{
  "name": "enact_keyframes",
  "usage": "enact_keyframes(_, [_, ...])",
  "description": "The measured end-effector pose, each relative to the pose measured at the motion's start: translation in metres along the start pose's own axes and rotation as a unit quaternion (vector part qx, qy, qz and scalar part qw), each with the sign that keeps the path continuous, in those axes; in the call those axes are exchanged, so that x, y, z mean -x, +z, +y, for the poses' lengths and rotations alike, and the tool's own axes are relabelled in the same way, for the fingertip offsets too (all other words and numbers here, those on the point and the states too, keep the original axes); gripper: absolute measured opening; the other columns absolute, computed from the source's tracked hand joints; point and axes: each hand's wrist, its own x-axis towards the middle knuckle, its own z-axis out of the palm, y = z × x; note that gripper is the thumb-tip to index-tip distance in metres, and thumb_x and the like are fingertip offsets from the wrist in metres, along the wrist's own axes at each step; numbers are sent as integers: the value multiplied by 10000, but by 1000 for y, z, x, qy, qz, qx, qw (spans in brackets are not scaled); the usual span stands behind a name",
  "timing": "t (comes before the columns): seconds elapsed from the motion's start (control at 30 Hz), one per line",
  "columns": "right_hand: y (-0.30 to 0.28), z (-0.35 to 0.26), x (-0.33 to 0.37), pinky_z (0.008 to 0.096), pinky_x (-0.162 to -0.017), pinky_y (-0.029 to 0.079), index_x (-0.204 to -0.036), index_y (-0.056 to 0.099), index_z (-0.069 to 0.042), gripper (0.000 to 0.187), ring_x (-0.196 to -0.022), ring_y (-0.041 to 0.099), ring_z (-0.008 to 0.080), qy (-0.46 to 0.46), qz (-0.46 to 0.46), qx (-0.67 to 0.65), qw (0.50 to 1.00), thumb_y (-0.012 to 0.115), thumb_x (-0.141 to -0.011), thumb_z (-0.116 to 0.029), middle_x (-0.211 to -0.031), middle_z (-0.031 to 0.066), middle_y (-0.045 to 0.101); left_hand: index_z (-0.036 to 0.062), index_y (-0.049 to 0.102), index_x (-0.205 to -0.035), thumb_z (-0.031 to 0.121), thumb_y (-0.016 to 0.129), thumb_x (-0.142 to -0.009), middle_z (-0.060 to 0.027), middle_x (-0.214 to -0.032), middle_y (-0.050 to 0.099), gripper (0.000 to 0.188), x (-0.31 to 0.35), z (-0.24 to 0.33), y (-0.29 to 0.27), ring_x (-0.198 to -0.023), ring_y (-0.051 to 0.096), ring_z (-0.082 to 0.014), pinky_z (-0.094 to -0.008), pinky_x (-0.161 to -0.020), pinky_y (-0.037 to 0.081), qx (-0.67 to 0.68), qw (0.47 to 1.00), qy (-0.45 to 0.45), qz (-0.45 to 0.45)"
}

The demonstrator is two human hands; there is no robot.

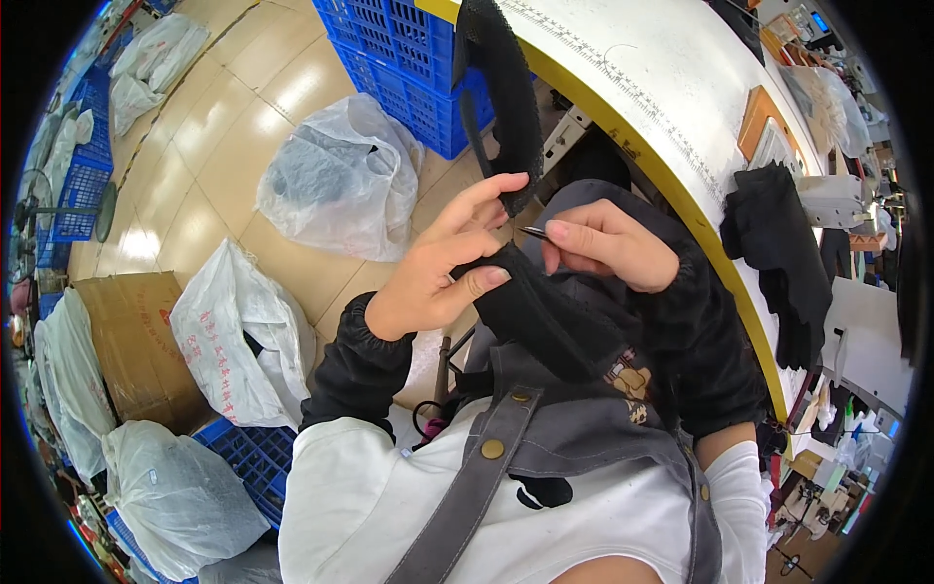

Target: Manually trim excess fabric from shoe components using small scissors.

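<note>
My left hand (pixel 438 273) is closed on a piece of black fabric (pixel 550 316), its thumb pressing the upper edge. The lower part of the fabric lies over my lap and apron (pixel 574 419). A black strip of mesh-like fabric (pixel 506 97) rises from my left fingertips towards the table's corner; whether it is one piece with the lower part is hidden. In my right hand (pixel 608 248) a slim metal tool with a pointed tip (pixel 533 232) is pinched between thumb and fingers. Its tip points left at the fabric, close to my left fingers; whether it touches cannot be told.
To the right curves a white table (pixel 623 58) with a yellow edge and ruler markings. Black fabric pieces (pixel 778 243) hang over it beside a sewing machine (pixel 832 200). Blue crates (pixel 399 73), plastic bags (pixel 341 180) and a cardboard box (pixel 131 341) stand on the floor.
</note>
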Motion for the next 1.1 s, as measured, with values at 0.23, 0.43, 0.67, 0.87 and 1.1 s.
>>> enact_keyframes(0.23, [9,-9,-14,197,-464,275,-682,614,-8,376,-498,359,30,-71,66,35,995,555,-889,-316,-542,-46,460,-36,534,-806,112,593,-828,-225,-1350,322,161,-2,-2,3,-1198,407,-343,-407,-975,350,-17,1000,18,8])
enact_keyframes(0.43, [10,-37,-49,374,-628,482,-935,604,22,487,-696,610,310,-221,319,477,789,682,-712,-404,-742,147,620,-24,509,-787,45,635,-749,-211,-1288,372,149,0,-2,26,-1099,468,-388,-366,-870,427,-199,979,31,-36])
enact_keyframes(0.67, [-13,-2,-50,286,-529,408,-783,572,5,169,-528,490,163,-226,268,317,881,649,-770,-145,-613,115,529,-16,543,-801,81,603,-784,-190,-1242,449,115,14,-1,20,-1066,484,-284,-345,-919,376,-173,975,-56,130])
enact_keyframes(0.87, [40,14,20,258,-584,440,-872,606,-13,142,-670,587,129,-221,162,245,930,671,-751,-45,-749,105,611,-26,567,-838,128,633,-806,-176,-1061,551,171,25,6,35,-894,544,-272,-321,-809,418,3,997,-71,39])
enact_keyframes(1.1, [2,11,22,202,-556,357,-808,585,-5,348,-588,438,53,-42,96,108,989,486,-924,-318,-651,-5,498,-5,559,-824,121,656,-786,-103,-729,458,163,34,4,49,-609,458,-243,-307,-544,361,-58,991,-77,94])
